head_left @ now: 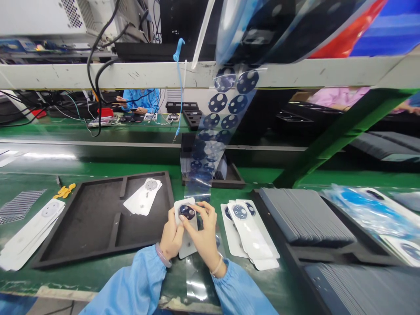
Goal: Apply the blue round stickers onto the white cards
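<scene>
My left hand grips the left edge of a white phone back panel, held upright just above the bench. Over its top end lies a dark round sticker with pale circles. My right hand has thumb and fingers closed around this sticker, at the panel's upper right. Beyond the hands, a clear strip of similar dark stickers hangs from the shelf to the bench. Just right of my hands, several white panels with dark round tops lie overlapped.
A black tray on the left holds a few white panels. More white panels and yellow pieces lie beside it. Stacked grey sheets fill trays at right, near a green post. A white beam crosses above.
</scene>
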Demonstrator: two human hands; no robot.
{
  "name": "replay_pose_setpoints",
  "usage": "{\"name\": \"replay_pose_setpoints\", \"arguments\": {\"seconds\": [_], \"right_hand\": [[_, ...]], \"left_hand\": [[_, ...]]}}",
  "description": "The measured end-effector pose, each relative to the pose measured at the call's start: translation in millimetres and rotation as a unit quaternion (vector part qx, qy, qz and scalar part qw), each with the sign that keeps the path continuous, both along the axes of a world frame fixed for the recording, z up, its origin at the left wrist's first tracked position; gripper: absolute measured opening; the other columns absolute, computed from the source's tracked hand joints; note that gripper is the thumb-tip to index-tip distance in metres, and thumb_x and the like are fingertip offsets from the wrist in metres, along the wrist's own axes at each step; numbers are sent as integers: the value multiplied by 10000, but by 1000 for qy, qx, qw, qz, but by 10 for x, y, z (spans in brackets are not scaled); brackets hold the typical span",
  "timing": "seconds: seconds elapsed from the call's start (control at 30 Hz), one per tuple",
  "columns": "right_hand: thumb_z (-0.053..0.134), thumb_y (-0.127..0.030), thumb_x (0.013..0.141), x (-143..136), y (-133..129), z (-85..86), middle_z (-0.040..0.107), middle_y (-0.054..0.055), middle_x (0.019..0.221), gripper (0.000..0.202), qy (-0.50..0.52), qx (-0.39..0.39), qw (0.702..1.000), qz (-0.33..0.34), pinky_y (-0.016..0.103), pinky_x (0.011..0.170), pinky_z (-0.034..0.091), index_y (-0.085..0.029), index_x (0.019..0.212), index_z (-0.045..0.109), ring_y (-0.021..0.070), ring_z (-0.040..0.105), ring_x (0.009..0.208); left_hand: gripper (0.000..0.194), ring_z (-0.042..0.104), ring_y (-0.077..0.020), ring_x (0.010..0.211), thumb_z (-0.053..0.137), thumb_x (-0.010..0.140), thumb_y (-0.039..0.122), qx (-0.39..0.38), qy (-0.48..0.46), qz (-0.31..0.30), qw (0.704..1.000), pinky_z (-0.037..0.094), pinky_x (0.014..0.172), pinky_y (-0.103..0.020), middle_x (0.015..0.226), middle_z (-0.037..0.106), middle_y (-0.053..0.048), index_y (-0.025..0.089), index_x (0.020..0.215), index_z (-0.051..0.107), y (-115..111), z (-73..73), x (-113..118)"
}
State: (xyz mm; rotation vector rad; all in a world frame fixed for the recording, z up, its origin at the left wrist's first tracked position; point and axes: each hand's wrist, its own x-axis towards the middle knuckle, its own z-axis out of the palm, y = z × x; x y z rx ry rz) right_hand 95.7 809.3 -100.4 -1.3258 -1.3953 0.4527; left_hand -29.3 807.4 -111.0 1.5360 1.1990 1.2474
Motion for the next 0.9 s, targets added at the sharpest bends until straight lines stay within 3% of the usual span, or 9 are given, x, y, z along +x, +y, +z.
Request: {"name": "replay_pose_setpoints", "arguments": {"seconds": [0.1,0.17,0.33,0.53,0.7,0.9], "right_hand": [[732,-388,775,-20,-2,4,438,123,1376,686,54,-3,999,-2,460,975,427,-265,1387,448,272,518,1111],[753,-372,752,-26,-5,26,449,127,1396,864,108,-20,994,18,444,971,448,-258,1475,294,266,533,1135],[711,-357,793,-34,-26,85,611,95,1233,620,249,-88,956,131,384,958,503,-223,1335,442,230,615,1104],[738,-436,780,-11,-21,112,716,42,950,465,313,-137,931,128,330,793,554,-213,1133,534,204,685,860],[669,-484,839,25,-1,136,727,49,956,444,371,-162,897,177,325,769,553,-202,1159,546,208,692,831],[676,-483,831,28,11,93,724,29,923,466,377,-167,891,188,288,693,531,-219,1186,529,184,678,756]], "left_hand": [[372,644,-259,1056,501,892,288,10,-15,11,1000,483,916,-366,1146,671,-94,188,1246,445,-6,31,10],[355,638,-253,1054,503,897,291,21,-20,7,1000,482,921,-365,1139,664,-93,182,1231,453,-14,40,19],[333,618,-232,1078,455,937,290,46,-16,-19,999,472,944,-368,1175,626,-107,168,1246,426,-37,36,35],[284,620,-204,1000,464,948,331,-10,-41,-21,999,477,897,-338,1109,637,-76,190,1195,462,-32,77,41],[294,600,-196,937,509,923,408,-53,-87,-6,995,481,848,-319,1026,618,-53,194,1124,493,-5,107,65],[295,597,-186,927,512,920,428,-44,-80,8,996,480,840,-303,998,605,-45,195,1100,493,21,110,64]]}}
